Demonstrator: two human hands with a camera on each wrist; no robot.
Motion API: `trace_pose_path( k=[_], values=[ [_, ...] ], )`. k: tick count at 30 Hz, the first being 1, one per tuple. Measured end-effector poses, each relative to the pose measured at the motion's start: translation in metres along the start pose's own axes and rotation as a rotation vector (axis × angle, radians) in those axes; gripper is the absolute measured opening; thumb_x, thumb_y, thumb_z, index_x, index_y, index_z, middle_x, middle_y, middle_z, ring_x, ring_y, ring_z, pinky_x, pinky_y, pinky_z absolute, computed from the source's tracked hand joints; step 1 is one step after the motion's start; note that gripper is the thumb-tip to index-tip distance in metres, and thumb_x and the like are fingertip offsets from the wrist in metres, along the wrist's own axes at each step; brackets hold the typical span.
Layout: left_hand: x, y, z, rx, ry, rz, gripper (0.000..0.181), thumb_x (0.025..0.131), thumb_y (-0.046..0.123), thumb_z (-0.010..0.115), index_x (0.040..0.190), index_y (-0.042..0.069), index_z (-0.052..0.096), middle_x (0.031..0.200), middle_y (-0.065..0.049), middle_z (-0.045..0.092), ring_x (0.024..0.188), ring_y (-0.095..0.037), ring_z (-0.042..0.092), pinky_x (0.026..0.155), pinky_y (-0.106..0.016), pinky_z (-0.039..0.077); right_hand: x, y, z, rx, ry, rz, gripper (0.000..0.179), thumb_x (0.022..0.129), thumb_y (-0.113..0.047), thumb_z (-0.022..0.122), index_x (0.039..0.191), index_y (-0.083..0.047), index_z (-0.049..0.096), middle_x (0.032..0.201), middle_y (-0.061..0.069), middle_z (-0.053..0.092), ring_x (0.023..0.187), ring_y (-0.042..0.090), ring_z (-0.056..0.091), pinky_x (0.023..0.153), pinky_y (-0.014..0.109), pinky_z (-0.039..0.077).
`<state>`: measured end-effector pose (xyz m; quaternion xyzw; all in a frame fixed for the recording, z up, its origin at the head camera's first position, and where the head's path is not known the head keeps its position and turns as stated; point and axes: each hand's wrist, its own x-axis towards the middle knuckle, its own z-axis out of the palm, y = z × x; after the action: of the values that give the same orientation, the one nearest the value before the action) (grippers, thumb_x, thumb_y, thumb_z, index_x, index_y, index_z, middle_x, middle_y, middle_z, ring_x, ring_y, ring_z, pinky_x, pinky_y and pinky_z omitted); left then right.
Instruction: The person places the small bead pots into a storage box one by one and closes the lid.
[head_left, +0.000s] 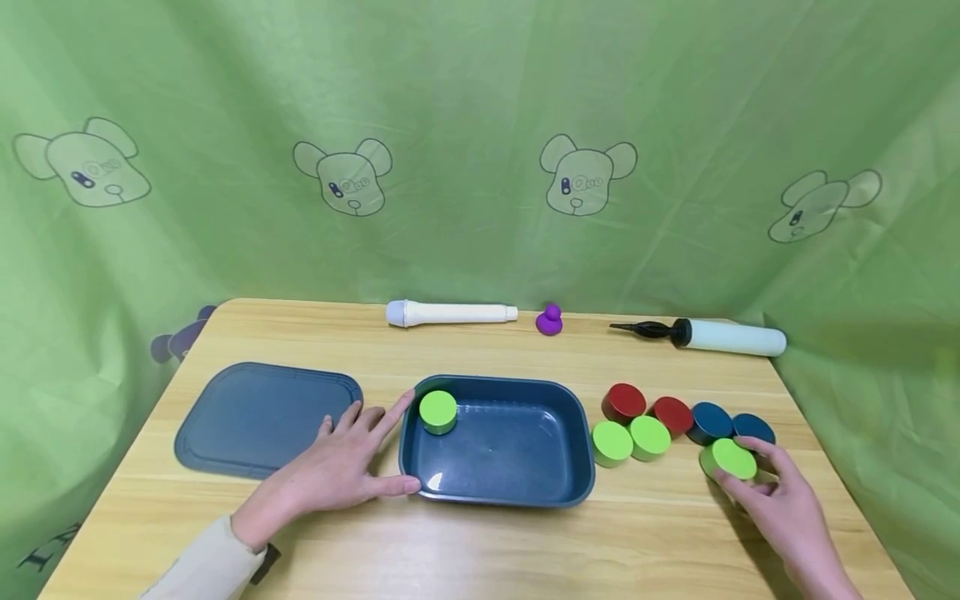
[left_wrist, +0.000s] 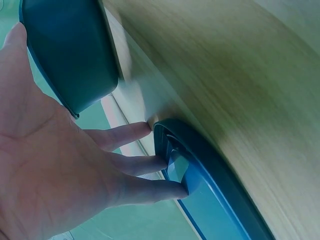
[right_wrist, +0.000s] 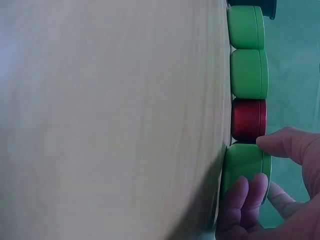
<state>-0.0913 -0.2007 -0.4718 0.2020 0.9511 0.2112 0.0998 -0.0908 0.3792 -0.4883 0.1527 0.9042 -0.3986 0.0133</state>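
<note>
My right hand (head_left: 795, 508) pinches a round light-green tin (head_left: 727, 461) at the right of the table, thumb and fingers on its sides. Touching the left side of a dark blue rectangular box (head_left: 498, 446) are the thumb and index finger of my spread left hand (head_left: 326, 471). Its other fingertips reach the edge of a flat blue lid (head_left: 258, 417) lying to the left. Inside the box, in the far left corner, stands another green tin (head_left: 438, 412). Two more green tins (head_left: 612, 443), two red tins (head_left: 624, 403) and two dark blue tins (head_left: 709, 422) stand right of the box.
Along the back edge lie a white microphone-shaped thing (head_left: 450, 313), a small purple knob-like piece (head_left: 551, 320) and a white hand pump (head_left: 731, 336) with a black nozzle. A green curtain (head_left: 465, 100) printed with animal heads hangs behind the wooden table (head_left: 420, 554).
</note>
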Motion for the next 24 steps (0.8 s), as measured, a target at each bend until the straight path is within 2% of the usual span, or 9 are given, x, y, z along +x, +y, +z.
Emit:
trace_pose_path(
  k=[6, 11, 16, 24],
  values=[
    [-0.0001, -0.0008, 0.0006, 0.005, 0.005, 0.0, 0.112, 0.093, 0.084, 0.062, 0.177, 0.037, 0.006, 0.156, -0.022, 0.051, 0.15, -0.067, 0.03, 0.107, -0.092, 0.022, 0.0029, -0.0002, 0.0, -0.035, -0.011, 0.026, 0.086, 0.104, -0.041, 0.078, 0.167, -0.002, 0.034, 0.148, 0.033, 0.046, 0.085, 0.015, 0.056, 0.064, 0.025, 0.052],
    [0.0, -0.001, 0.001, 0.006, 0.003, -0.003, 0.112, 0.093, 0.084, 0.062, 0.177, 0.037, 0.005, 0.156, -0.023, 0.05, 0.15, -0.066, 0.03, 0.107, -0.092, 0.021, 0.0019, -0.0019, -0.0008, -0.049, 0.002, 0.044, 0.089, 0.102, -0.043, 0.08, 0.163, 0.004, 0.035, 0.14, 0.025, 0.047, 0.085, 0.011, 0.055, 0.064, 0.024, 0.052],
    [0.0001, -0.001, 0.0012, 0.002, -0.004, -0.006, 0.112, 0.093, 0.083, 0.064, 0.177, 0.038, 0.005, 0.157, -0.023, 0.05, 0.15, -0.067, 0.03, 0.107, -0.093, 0.021, -0.0002, -0.0043, -0.0014, -0.021, 0.008, 0.035, 0.09, 0.102, -0.04, 0.081, 0.16, 0.009, 0.035, 0.137, 0.022, 0.047, 0.082, 0.004, 0.055, 0.065, 0.022, 0.054],
    [0.0005, 0.0, 0.0008, 0.001, -0.001, -0.004, 0.112, 0.093, 0.081, 0.065, 0.177, 0.038, 0.005, 0.157, -0.023, 0.05, 0.15, -0.067, 0.029, 0.107, -0.092, 0.02, -0.0068, -0.0097, 0.0004, 0.033, 0.064, 0.002, 0.081, 0.102, -0.03, 0.081, 0.155, 0.012, 0.037, 0.125, 0.018, 0.05, 0.079, 0.004, 0.055, 0.062, 0.024, 0.057]
  ],
)
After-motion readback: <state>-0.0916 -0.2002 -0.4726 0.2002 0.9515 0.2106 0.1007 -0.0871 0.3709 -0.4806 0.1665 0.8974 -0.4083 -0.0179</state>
